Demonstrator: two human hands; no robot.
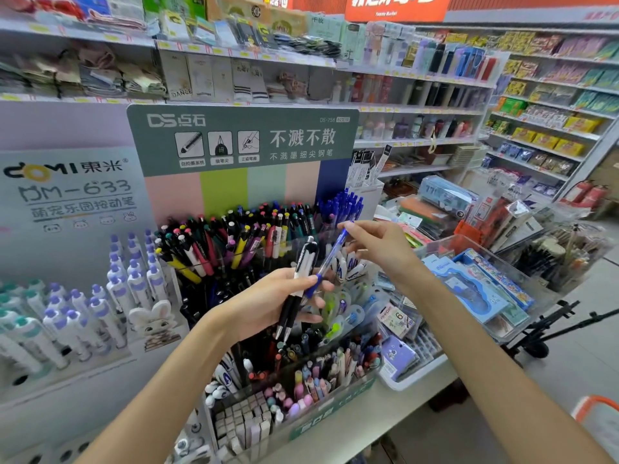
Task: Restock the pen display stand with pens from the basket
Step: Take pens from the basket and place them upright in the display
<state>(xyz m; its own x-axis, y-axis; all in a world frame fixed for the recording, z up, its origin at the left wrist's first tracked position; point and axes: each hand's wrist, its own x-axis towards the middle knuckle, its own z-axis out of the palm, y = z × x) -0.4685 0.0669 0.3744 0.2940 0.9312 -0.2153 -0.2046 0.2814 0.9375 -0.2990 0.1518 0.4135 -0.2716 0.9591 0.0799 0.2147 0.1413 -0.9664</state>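
At the far left, a white tiered rack of purple- and teal-capped pens stands tight against the pen display stand, with no gap between them. The stand's clear tiers are crowded: mixed-colour pens fill the upper left bin, blue pens the upper right, and pastel pens and erasers the front trays. Open air lies only in front of the tiers, where both hands work. The left hand curls around two black-and-white pens and the lower end of a blue pen. The right hand pinches that blue pen's top between thumb and fingertips, its other fingers loosely spread. At the lower right edge an orange-rimmed shape, perhaps the basket, is mostly cut off.
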